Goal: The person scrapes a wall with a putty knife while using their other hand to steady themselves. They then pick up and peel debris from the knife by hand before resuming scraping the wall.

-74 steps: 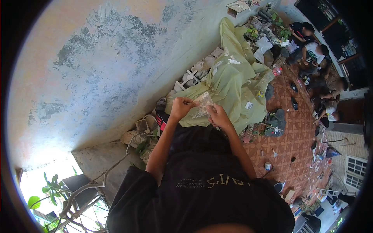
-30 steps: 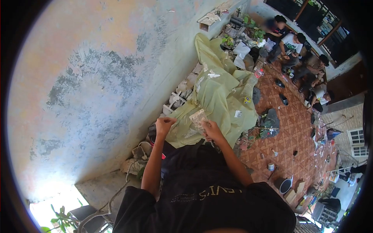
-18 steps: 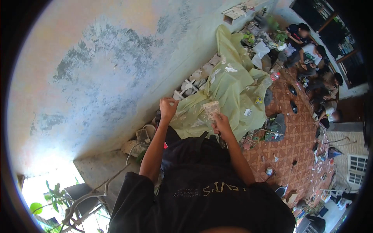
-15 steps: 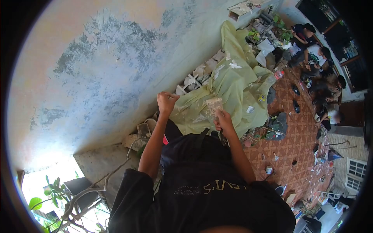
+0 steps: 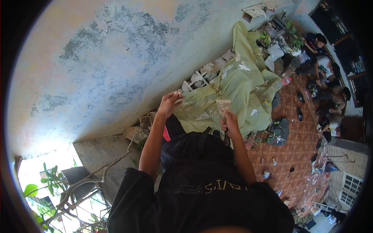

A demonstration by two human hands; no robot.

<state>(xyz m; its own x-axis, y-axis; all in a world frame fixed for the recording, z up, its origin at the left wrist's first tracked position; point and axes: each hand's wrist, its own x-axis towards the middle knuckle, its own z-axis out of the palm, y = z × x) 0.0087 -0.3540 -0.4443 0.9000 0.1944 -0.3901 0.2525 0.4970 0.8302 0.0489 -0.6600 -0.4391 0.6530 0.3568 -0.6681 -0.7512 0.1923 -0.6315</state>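
Note:
My right hand (image 5: 231,125) is wrapped round the handle of a scraper (image 5: 223,105), its wide flat blade pointing up and smeared with pale residue. Raised near the wall, my left hand (image 5: 168,105) has its fingers pinched together. Something small and whitish shows at those fingertips, too small to name. Both hands are in front of my body, apart from each other and above a yellow-green sheet (image 5: 248,89) scattered with pale flakes. To the left is a painted wall (image 5: 116,73) with rough grey-blue patches, and neither the hand nor the scraper touches it.
Broken pale rubble (image 5: 196,79) lies between sheet and wall. Bare branches (image 5: 116,159) rise at lower left. Several people sit along the far right, one in a white shirt (image 5: 324,66). Sandals (image 5: 299,113) and a small can (image 5: 266,174) stand on the patterned tile floor (image 5: 287,147).
The view has shifted slightly, so the wall and sheet appear farther right. My left hand has turned and its fingers have loosened from a tighter curl. The scraper stays in my right hand.

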